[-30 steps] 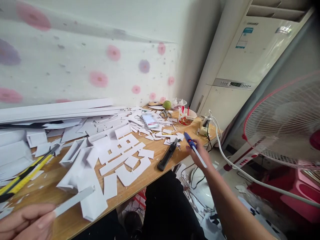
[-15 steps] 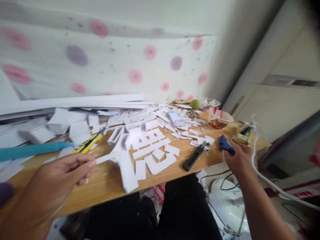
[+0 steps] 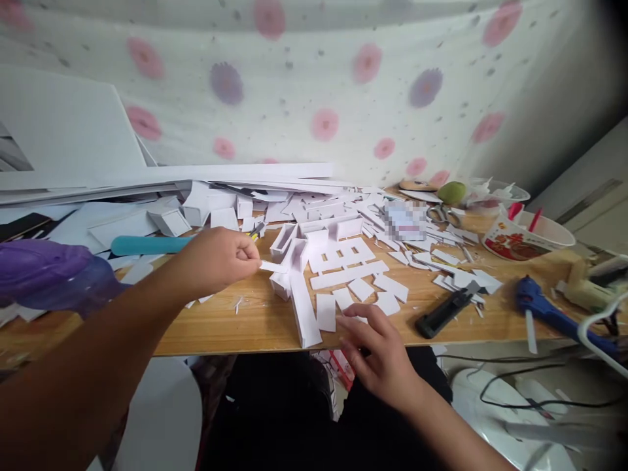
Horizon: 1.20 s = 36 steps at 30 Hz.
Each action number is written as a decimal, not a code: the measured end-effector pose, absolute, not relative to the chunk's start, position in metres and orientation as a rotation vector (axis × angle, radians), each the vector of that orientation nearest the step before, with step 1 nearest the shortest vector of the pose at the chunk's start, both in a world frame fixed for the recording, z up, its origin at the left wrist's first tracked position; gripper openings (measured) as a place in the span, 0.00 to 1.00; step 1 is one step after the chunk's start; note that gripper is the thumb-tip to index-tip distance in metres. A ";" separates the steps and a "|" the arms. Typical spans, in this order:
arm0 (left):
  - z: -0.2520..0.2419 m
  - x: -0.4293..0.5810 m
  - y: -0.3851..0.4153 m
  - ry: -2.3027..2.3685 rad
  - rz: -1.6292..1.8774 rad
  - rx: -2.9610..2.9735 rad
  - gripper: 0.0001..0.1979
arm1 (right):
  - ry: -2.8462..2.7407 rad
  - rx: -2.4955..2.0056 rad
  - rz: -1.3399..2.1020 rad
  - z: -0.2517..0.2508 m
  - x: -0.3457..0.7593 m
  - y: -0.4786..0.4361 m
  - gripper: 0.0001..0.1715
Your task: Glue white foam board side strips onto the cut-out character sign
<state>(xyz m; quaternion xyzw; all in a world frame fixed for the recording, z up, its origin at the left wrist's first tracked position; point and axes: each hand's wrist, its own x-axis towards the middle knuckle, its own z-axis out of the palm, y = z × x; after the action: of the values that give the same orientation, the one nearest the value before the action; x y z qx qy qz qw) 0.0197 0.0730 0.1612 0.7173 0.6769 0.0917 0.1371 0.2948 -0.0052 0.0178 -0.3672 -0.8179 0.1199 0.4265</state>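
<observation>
My left hand [image 3: 223, 261] pinches a narrow strip of white foam board [image 3: 272, 266], whose far end reaches the folded white board model [image 3: 297, 261]. Near the table's front edge, my right hand [image 3: 377, 353] holds nothing, its fingers apart beside the flat cut white pieces [image 3: 326, 312]. A white panel with square openings [image 3: 343, 254] lies behind those pieces. To the right of my right hand rests a black utility knife [image 3: 449, 311]. Farther right, a blue hot glue gun [image 3: 554, 311] lies at the table edge.
A teal stick-like object [image 3: 152, 245] and a purple item [image 3: 53, 271] are at the left. White scraps cover the table's back. A paper noodle bowl [image 3: 527, 235], scissors [image 3: 441, 212] and a green fruit [image 3: 451, 192] stand at the right. Cables hang below.
My right hand has let go of the glue gun and come left to the white pieces. My left hand still holds the strip. The view has swung left.
</observation>
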 end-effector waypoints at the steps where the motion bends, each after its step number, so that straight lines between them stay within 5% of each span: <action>1: 0.161 0.021 0.078 1.943 0.237 2.086 0.09 | -2.038 -0.910 0.324 0.015 0.291 -0.003 0.21; 17: 0.167 0.063 0.118 1.798 -0.484 2.266 0.05 | -1.975 -0.936 0.363 0.002 0.290 0.005 0.19; 36: 0.149 0.086 0.131 1.678 -0.751 2.317 0.06 | -1.956 -0.911 0.366 -0.001 0.293 0.004 0.18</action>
<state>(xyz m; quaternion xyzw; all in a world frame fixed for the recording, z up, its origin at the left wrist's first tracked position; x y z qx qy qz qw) 0.0864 0.1308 0.1488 0.7801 0.5649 -0.2530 0.0915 0.2929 0.0039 -0.0005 -0.3700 -0.7941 0.1487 0.4586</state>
